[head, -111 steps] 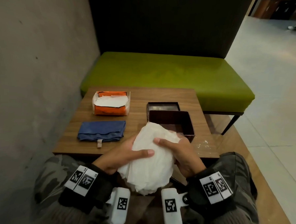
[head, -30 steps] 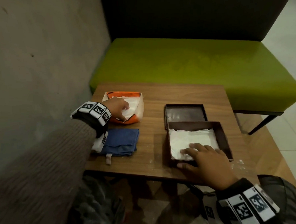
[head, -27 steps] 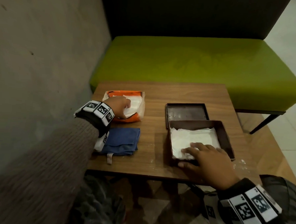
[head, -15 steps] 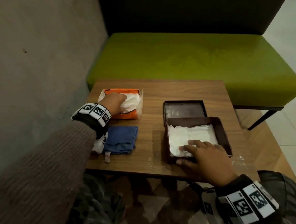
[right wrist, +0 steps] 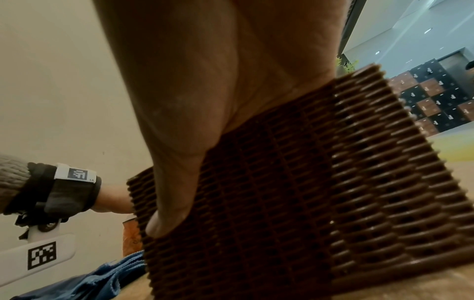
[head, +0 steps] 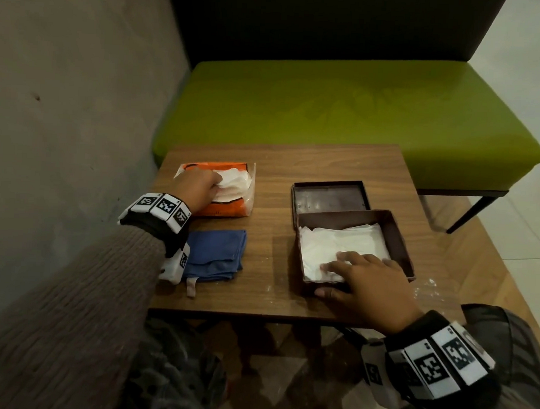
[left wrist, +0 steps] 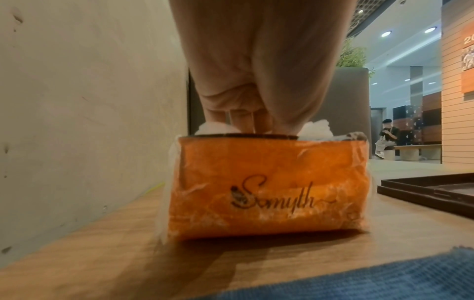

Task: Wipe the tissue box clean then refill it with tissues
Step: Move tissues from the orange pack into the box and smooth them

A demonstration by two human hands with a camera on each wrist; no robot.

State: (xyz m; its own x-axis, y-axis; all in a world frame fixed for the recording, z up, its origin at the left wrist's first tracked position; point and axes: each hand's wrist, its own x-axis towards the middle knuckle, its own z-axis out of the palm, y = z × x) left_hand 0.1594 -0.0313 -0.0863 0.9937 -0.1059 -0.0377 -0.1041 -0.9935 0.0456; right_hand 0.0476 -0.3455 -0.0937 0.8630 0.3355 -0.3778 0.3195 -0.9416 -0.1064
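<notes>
Brown woven-textured walls of the square open tissue box show only in the right wrist view, where the thumb presses its near wall. From the head view the right hand lies with straight fingers on the white tissues inside the box; its flat dark lid sits just beyond. The left hand pinches white sheets in the orange plastic tissue pack, whose long axis runs left to right. A folded blue cloth lies just behind that wrist on the wooden table.
</notes>
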